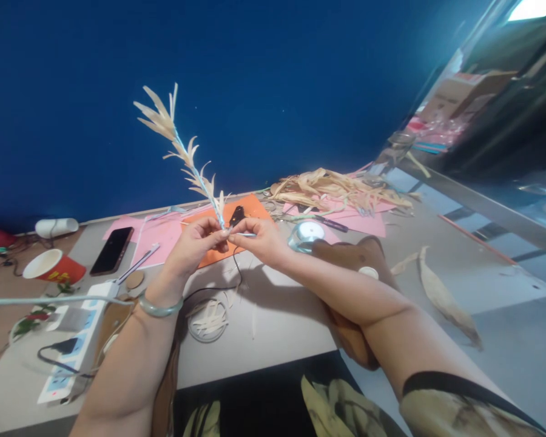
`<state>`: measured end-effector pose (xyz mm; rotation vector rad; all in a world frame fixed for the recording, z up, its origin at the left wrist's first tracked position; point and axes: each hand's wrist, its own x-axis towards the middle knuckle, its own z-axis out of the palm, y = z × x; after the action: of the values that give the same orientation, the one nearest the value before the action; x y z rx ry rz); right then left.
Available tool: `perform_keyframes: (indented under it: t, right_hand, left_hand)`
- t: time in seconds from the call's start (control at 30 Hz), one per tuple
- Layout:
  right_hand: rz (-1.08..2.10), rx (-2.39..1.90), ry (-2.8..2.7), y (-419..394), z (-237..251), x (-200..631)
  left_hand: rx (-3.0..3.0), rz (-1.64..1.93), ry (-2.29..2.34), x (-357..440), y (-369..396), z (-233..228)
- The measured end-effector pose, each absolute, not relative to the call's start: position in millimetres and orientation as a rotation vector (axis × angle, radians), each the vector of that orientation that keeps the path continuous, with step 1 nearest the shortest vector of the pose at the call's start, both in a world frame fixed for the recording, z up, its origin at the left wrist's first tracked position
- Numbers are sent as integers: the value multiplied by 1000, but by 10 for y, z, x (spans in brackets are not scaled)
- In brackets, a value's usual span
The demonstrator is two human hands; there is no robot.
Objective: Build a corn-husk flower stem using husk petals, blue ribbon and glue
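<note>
One wrapped stem [195, 173] bearing dry, pale leaf slivers is held upright above the middle of the desk [277, 315], its tip leaning to the far left against the blue wall [273, 79]. Its lower end is pinched between both hands. The left hand [193, 243] is closed on the base of the stem with thumb and forefinger; the right hand [259, 238] meets it from the right, its fingers closed on the same base and on what appears to be a thin pale strip, though the exact contact is too small to confirm.

The stem is judged to be very light and springy, with brittle, easily torn slivers. Hold is best taken low on the wrapped shaft, below the slivers, with light pressure.

One green bangle [160, 308] is worn on the left wrist. Directly beyond the hands lies one orange sheet [250, 209], with pink sheets [161, 233] to either side. One heap of dried husk strips [337, 188] lies at the far right, and one whole husk [446, 300] on the near right. One tape roll [308, 233] sits just right of the right hand. To the left are noted one phone [112, 249], one red paper cup [53, 266] and one power strip [73, 340]. One round dish of cut strips [208, 318] lies beneath the forearms.
</note>
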<state>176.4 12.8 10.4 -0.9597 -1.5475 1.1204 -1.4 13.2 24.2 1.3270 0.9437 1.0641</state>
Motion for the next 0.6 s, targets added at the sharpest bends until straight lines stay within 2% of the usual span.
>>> perform_keyframes:
  t: [0.13, 0.6]
  right_hand:
    - [1070, -928, -1571, 115, 83, 1748]
    - [1246, -844, -1428, 167, -81, 1684]
  left_hand:
    - [1305, 1045, 998, 11, 129, 263]
    - [1250, 1158, 1095, 117, 106, 186]
